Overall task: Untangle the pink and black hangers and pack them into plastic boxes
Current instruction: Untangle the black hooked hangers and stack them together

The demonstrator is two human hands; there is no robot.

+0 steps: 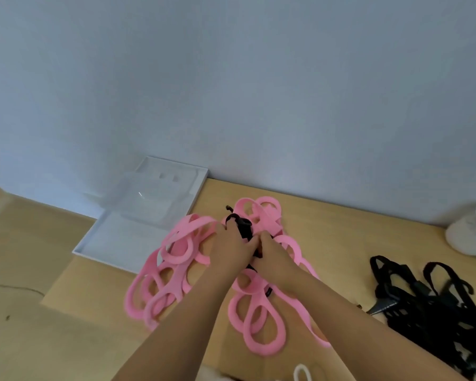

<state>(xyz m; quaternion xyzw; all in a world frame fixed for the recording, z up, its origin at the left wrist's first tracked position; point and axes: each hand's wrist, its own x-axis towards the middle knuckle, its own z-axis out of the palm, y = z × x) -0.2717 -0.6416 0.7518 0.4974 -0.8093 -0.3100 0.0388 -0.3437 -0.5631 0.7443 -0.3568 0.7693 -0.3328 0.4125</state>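
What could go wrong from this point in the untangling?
1. Both the left hand and right hand grip one black hanger caught in the pink hangers; a hard pull could drag the whole tangle or snap a hook.
2. The pink loops lie right beside the plastic box, so a yank might shove it.

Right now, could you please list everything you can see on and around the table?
pink hangers: several, tangled, pink, table centre.
black hanger: one, black, amid the pink tangle.
black hanger pile: several, black, table right.
plastic box: one, clear, back left by the wall.
white object: one, white, right edge, unidentifiable.
white loop: one, white, bottom edge.
table: one, light wood.
left hand: one, grips the black hanger.
right hand: one, grips the black hanger.
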